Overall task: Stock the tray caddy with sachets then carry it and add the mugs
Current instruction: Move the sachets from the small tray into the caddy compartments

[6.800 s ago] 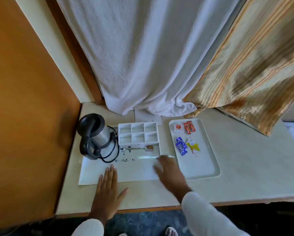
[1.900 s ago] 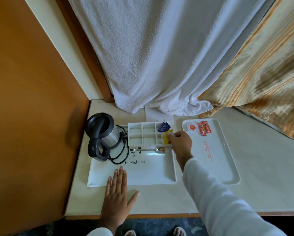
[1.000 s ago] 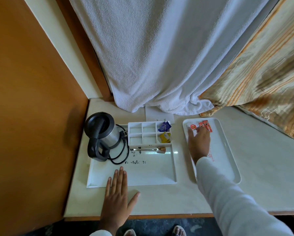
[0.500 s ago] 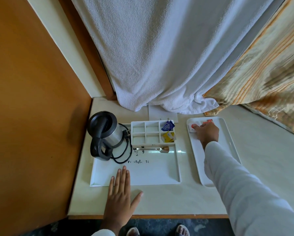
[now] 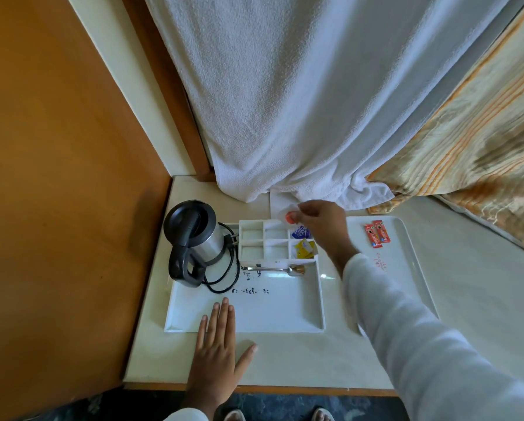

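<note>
The white tray caddy (image 5: 321, 305) lies on the counter with a six-cell divider (image 5: 263, 242) at its back. A blue sachet (image 5: 299, 232) and a yellow sachet (image 5: 304, 249) sit in the divider's two right-hand cells. My right hand (image 5: 323, 223) hovers over the divider's back right corner, pinching a small white sachet with a red spot (image 5: 290, 216). My left hand (image 5: 219, 347) rests flat, fingers spread, on the counter and the caddy's front rim. Two red sachets (image 5: 376, 235) lie on the white serving tray (image 5: 418, 268) to the right. No mugs are in sight.
A steel and black kettle (image 5: 194, 238) with its coiled cord stands in the caddy's back left corner. A spoon (image 5: 280, 270) lies in front of the divider. A white towel (image 5: 285, 101) and a striped curtain (image 5: 467, 153) hang behind. An orange wall closes off the left.
My right hand has lifted the red-spotted sachet off the serving tray and carried it left, over the divider. My left hand has stayed put.
</note>
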Tool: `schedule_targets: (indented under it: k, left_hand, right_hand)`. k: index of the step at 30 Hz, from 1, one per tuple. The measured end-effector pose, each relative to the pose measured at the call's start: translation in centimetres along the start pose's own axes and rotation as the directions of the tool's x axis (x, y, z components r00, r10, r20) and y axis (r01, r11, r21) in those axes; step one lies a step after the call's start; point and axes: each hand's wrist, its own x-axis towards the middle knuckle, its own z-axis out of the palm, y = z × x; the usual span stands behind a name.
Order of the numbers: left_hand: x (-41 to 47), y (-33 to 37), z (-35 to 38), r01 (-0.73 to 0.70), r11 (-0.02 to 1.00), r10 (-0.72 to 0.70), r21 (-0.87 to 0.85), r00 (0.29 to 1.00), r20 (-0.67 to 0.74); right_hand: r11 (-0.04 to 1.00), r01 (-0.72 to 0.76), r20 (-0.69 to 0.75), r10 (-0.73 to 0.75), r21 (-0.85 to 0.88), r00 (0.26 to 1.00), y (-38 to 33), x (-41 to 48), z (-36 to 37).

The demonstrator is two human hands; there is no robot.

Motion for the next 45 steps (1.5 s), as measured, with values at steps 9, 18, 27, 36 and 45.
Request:
schedule_targets:
  k: [9, 18, 27, 36, 45]
  left_hand:
    - [0.0, 0.2, -0.7, 0.0, 1.0, 0.0, -0.005, 1.0, 0.012]
    - [-0.2, 0.0, -0.7, -0.009, 1.0, 0.009, -0.012, 1.0, -0.002]
    - [-0.2, -0.1, -0.1, -0.02, 0.999, 0.02, -0.026, 0.999, -0.032]
    - [0.0, -0.1, 0.0, -0.013, 1.0, 0.013, -0.006, 1.0, -0.023]
    - [-0.1, 0.0, -0.2, -0.016, 1.0, 0.016, 0.005, 1.0, -0.022]
  right_hand:
    - [0.814, 0.245, 0.19, -0.169, -0.527, 0.967, -2.3, 0.1, 4.2]
    - [0.758, 0.356, 0.196, -0.298, -0.547, 0.934, -0.8, 0.5, 5.2]
    - [0.822, -0.334, -0.343, 0.182, -0.461, 0.921, 7.5, 2.3, -8.5]
    - [0.773, -0.446, -0.293, 0.344, -0.451, 0.892, 11.3, 2.7, -11.1]
    - [0.84, -0.488, -0.247, 0.434, -0.236, 0.866, 11.3, 1.7, -11.5]
